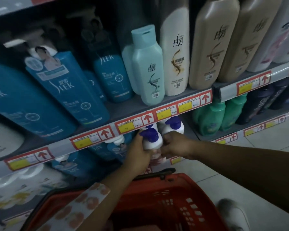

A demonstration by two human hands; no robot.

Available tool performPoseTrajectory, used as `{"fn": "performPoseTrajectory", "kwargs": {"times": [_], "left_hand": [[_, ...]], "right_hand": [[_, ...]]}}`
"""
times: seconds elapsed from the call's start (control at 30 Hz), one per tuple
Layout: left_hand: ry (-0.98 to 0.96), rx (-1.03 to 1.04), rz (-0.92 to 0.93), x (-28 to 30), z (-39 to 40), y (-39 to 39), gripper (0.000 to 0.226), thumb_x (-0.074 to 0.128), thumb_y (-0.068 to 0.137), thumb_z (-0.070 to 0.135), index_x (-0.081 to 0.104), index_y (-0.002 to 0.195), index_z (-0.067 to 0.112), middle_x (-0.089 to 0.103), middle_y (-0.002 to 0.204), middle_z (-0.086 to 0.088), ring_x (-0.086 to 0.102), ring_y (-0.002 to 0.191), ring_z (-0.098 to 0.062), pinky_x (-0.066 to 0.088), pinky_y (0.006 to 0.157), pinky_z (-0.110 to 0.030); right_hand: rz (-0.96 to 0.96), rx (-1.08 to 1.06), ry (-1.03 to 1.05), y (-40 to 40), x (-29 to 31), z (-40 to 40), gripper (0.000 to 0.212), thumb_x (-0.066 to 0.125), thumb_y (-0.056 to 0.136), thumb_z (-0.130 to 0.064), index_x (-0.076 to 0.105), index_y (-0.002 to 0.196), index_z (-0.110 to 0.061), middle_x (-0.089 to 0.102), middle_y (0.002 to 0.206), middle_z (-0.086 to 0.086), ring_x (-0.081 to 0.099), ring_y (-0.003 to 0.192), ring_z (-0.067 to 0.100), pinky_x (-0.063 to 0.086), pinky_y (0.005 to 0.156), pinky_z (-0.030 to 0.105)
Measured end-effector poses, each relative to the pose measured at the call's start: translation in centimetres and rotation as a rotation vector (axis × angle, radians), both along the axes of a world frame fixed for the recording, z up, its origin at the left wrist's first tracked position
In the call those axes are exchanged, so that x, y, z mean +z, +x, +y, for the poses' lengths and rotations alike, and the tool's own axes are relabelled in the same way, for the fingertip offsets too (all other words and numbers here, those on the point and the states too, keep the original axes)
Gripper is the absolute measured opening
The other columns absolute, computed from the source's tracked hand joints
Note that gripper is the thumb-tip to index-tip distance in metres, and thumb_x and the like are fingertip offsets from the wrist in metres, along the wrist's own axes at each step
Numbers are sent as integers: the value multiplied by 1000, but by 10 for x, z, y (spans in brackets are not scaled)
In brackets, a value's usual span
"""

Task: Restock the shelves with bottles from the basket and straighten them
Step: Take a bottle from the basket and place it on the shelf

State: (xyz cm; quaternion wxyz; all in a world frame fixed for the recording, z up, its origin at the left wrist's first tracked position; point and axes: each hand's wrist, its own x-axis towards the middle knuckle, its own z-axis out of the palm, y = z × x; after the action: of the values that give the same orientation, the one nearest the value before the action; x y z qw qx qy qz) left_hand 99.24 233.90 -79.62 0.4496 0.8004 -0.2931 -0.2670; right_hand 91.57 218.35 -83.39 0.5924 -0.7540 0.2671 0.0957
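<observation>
A white pump bottle with a purple cap (pixel 153 139) stands on the lower shelf just under the price rail. My left hand (pixel 138 150) grips its left side, and my right hand (pixel 174 144) grips its right side and lower body. Another white bottle with a purple pump (pixel 173 126) stands right behind it, further in. The red basket (pixel 165 205) sits below my arms at the bottom of the view; what it holds is hidden by my left forearm.
The upper shelf carries blue pump bottles (pixel 70 87), a pale teal bottle (pixel 147 67), a white bottle (pixel 175 54) and beige bottles (pixel 212 44). Green bottles (pixel 213 115) stand on the lower shelf at right. Red-and-yellow price tags (pixel 135 124) line the shelf edge. Tiled floor (pixel 257 144) lies at right.
</observation>
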Motion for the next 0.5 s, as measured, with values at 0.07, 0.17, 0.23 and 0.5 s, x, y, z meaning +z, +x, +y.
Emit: {"fn": "performPoseTrajectory", "kwargs": {"times": [0.07, 0.17, 0.23, 0.5], "left_hand": [[-2, 18, -34, -1, -2, 2, 64, 68, 84, -7, 45, 119, 41, 55, 120, 17, 51, 116, -5, 41, 93, -16], [-10, 22, -96, -5, -3, 2, 63, 66, 84, -9, 45, 113, 43, 54, 123, 15, 50, 116, -3, 34, 87, -2], [-3, 27, -109, -8, -3, 2, 61, 64, 83, -11, 48, 120, 35, 54, 127, 12, 49, 118, -5, 32, 85, 1], [34, 78, -124, -8, -4, 0, 64, 65, 84, -10, 49, 140, 17, 55, 140, 0, 49, 125, -11, 34, 100, -22]], "right_hand": [[-22, -21, -21, 3, 0, 3, 23, 75, 76, -7, 68, 95, 4, 71, 88, 17, 71, 81, 27, 61, 76, 36], [-49, -39, -38, 5, -1, 6, 33, 73, 67, -13, 68, 94, 5, 72, 91, 22, 71, 85, 33, 61, 82, 44], [-61, -47, -31, 6, -1, 8, 34, 73, 68, -12, 69, 98, 4, 72, 95, 24, 71, 93, 38, 59, 88, 52], [-140, -84, -74, 4, -5, 14, 28, 74, 79, -2, 71, 106, -4, 74, 98, 16, 71, 94, 32, 58, 90, 52]]}}
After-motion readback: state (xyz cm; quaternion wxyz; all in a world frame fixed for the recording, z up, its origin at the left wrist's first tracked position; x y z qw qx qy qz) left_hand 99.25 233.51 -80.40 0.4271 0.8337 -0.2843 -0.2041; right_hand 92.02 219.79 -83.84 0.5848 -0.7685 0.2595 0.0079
